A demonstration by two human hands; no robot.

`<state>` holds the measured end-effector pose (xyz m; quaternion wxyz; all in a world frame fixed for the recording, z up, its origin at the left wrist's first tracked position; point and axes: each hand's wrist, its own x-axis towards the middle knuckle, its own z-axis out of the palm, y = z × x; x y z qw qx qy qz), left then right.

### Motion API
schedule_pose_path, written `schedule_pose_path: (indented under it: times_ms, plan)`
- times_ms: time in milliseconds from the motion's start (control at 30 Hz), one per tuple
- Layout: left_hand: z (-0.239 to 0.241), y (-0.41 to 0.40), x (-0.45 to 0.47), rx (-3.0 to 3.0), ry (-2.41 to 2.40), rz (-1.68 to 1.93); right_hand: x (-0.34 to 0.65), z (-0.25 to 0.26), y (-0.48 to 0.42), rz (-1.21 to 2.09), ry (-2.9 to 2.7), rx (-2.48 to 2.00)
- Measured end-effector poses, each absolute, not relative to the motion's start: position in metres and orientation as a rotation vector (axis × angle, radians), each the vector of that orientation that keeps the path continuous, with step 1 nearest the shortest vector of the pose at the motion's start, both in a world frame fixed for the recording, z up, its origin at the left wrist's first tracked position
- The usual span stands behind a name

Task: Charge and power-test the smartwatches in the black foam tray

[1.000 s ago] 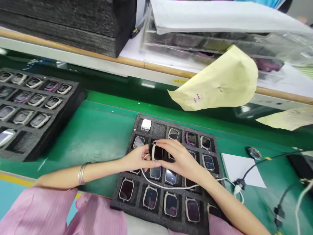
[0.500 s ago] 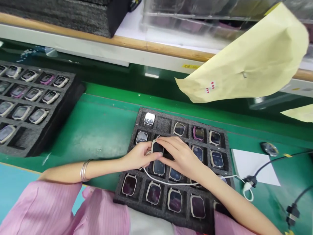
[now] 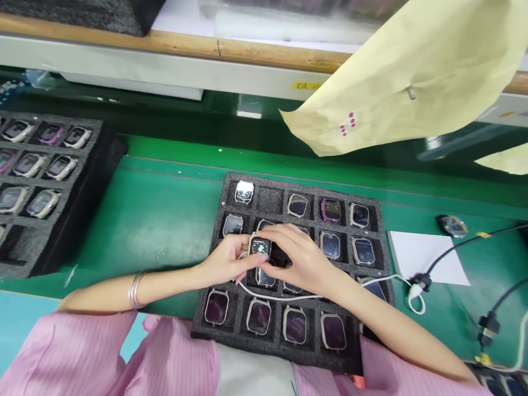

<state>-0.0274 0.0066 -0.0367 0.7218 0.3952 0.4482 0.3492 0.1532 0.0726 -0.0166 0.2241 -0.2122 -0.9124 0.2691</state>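
A smartwatch without a strap is held above the foam tray, its screen lit with a dial. My left hand grips it from the left side, with the white cable running out from beneath those fingers. Fingertips of my right hand are closed on the watch's right and upper edges. Under both hands lies the dark foam tray, holding several watches in separate pockets. One watch in the top left pocket has a bright screen. Part of the tray's middle is hidden by my hands.
Another foam tray of watches stands at the left. On the right lie a white sheet, a black cable with a plug and a round clear-topped object. Yellow paper hangs from the shelf edge.
The screen of the held watch has gone from dark to a lit dial. Both hands keep hold of it. The whole view has shifted slightly.
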Motion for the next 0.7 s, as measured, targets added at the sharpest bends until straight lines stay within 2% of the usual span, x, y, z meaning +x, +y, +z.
schedule_pose_path:
  times_ms: [200,700]
  plan:
    - [-0.0352,0.0079,-0.0264,0.871,0.996,0.758,0.1558,-0.0148,0.0728,0.681,-2.553,-0.556]
    - [-0.0361,0.0072,-0.0271,0.878,0.983,0.729,0.1574,-0.0159,0.0745,0.764,-2.566,-0.595]
